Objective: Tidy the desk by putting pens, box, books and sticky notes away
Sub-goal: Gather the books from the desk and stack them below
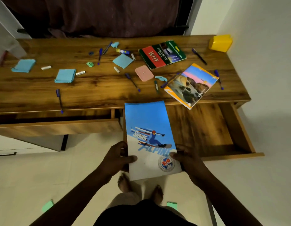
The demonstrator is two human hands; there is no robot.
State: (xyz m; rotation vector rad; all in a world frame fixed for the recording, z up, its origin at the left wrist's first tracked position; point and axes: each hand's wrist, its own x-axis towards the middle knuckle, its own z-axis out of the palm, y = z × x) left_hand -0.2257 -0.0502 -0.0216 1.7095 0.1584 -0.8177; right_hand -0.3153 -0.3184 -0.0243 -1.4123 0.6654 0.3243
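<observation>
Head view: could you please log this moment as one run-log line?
left hand grips skiing notebook | right hand grips it too | notebook over open right drawer | pens, sticky notes on desk

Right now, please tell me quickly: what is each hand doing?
Left hand: grips the left edge of the blue skiing notebook.
Right hand: grips the notebook's right edge, thumb on the cover.

The blue ski-cover book (149, 136) is held cover up over the open right drawer (206, 128). The green-red book (162, 54) and the landscape-cover book (191, 85) lie flat on the desk (35, 93), the latter overhanging its front edge. The pink box (144, 73) lies closed, just left of them. Blue sticky-note pads (65, 75) and pens (59, 98) lie scattered.
</observation>
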